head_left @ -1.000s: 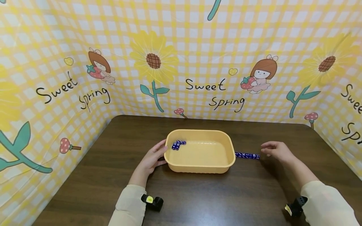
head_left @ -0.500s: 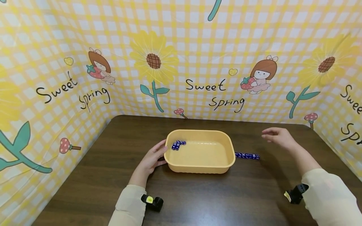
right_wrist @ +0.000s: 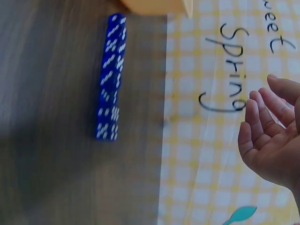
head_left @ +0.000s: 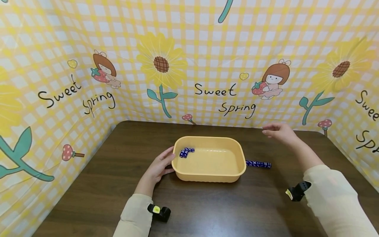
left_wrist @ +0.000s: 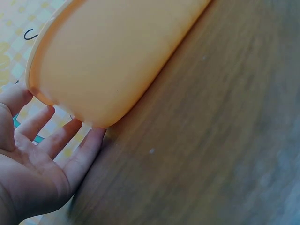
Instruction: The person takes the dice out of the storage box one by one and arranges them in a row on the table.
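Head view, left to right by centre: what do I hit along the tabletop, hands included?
Left hand → yellow tray, with a small cluster of blue dice toward its left end → row of blue dice → right hand.

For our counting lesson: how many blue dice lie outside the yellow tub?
8 visible: the blue dice form one row on the table, running from beside the yellow tub toward the person's right; the tub may hide more.
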Available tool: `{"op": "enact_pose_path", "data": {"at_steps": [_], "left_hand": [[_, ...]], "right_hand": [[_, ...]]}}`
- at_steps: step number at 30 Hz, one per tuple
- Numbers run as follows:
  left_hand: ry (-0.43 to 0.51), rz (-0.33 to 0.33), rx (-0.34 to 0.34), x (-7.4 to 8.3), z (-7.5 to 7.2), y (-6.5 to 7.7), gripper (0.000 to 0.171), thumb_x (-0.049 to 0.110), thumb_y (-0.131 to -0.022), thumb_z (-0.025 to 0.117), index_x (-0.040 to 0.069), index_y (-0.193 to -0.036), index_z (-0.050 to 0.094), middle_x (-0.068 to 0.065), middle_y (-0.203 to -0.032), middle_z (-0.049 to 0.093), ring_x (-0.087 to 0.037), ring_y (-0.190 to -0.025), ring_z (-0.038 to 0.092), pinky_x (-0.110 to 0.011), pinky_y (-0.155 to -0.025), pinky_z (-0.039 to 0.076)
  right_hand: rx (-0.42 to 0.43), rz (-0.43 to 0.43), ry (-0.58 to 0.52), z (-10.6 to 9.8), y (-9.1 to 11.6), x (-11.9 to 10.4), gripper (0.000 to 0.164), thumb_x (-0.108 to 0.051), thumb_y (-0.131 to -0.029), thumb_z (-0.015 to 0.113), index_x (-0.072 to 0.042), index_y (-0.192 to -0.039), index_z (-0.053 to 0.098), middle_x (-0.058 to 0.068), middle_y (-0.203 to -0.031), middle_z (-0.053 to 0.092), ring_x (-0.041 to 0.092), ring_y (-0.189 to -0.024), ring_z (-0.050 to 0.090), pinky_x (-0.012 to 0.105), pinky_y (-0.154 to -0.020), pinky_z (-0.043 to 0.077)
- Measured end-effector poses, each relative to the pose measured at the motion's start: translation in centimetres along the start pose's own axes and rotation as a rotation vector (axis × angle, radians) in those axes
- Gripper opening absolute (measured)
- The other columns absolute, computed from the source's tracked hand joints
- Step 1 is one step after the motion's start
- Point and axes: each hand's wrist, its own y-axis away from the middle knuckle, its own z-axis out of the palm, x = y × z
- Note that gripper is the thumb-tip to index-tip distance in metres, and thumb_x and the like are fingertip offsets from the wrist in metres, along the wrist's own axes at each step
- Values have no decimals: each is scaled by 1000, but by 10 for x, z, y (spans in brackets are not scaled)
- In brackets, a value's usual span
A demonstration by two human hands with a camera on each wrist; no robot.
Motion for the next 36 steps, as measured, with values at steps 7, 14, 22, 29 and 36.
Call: {"op": "enact_pose_path", "data": {"at_steps": [7, 14, 22, 29, 36], "left_hand": [[4, 1, 4, 0, 0, -1, 53, 23, -84, 56, 15, -132, 35, -15, -130, 37, -29, -102, 47, -42, -75, 44], [3, -7, 7, 0, -1, 0, 53, 24, -84, 56, 17, -132, 35, -13, -131, 36, -29, -104, 46, -42, -75, 44], [-3, -8, 2, 1, 0, 0, 48, 20, -87, 51, 17, -132, 35, -12, -132, 35, -29, -104, 46, -42, -76, 44], [-6, -6, 0, 1, 1, 1, 50, 21, -86, 53, 17, -133, 34, -12, -132, 35, -28, -103, 46, -42, -76, 43], [-8, -8, 4, 2, 1, 1, 48, 19, -87, 51, 17, -133, 34, -11, -132, 36, -28, -104, 46, -42, -75, 44]], "right_hand": [[-12, -45, -67, 22, -16, -19, 37, -17, -83, 58, 10, -108, 52, 21, -99, 57, 10, -72, 55, 26, -67, 46], [-42, -70, -102, 50, -33, -34, 32, -16, -83, 58, 6, -106, 56, 19, -97, 57, 19, -73, 56, 31, -67, 46], [-76, -58, -144, 79, -43, -48, 30, -14, -83, 58, 5, -106, 56, 17, -98, 58, 20, -73, 56, 34, -70, 45], [-135, -77, -234, 103, -46, -56, 29, -10, -83, 58, 7, -106, 55, 18, -99, 54, 32, -86, 52, 44, -77, 42], [-181, -64, -265, 127, -51, -63, 26, -12, -82, 59, 3, -103, 58, 11, -89, 57, 37, -88, 51, 46, -76, 40]]}}
